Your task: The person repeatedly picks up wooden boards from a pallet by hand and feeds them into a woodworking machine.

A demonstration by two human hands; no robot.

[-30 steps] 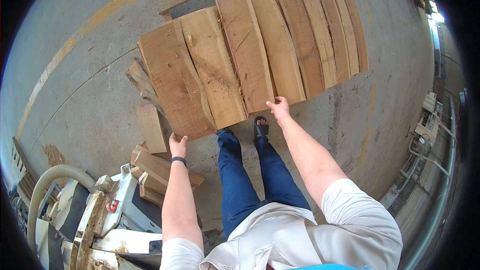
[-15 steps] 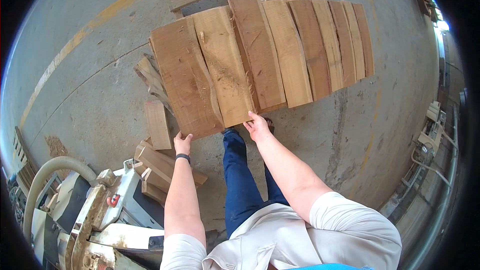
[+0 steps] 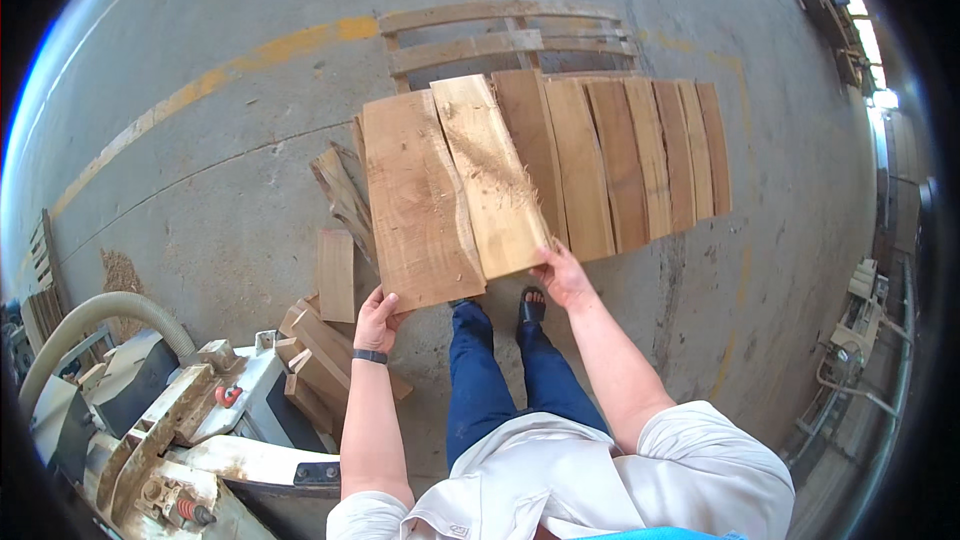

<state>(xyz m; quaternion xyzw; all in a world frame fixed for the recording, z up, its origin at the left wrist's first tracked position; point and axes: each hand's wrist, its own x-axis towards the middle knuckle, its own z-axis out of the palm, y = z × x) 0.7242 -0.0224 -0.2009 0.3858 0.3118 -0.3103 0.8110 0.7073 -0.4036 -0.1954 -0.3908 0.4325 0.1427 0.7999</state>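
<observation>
My left hand [image 3: 377, 324] grips the near left corner of a wide reddish-brown board [image 3: 412, 205], thumb on top. The near right corner of a paler board [image 3: 490, 185] is in my right hand [image 3: 564, 278]. These two boards lie side by side, edges touching or nearly so, and look raised at the near end. Wood shavings are scattered over the pale one. To their right, several more rough-edged boards [image 3: 622, 170] lie in a row. The fingers beneath the boards are hidden.
A slatted wooden pallet [image 3: 460, 45] lies beyond the boards. At left are offcuts [image 3: 335, 275], stacked wood blocks [image 3: 325, 360] and a white machine [image 3: 245, 410] with a ribbed hose [image 3: 110, 310]. Metal pipes and a machine part [image 3: 860, 320] run along the right side.
Both hands have come up and apart, lifting the near ends of the reddish-brown and pale boards. The whole scene sits lower and further right in view on the left side.
</observation>
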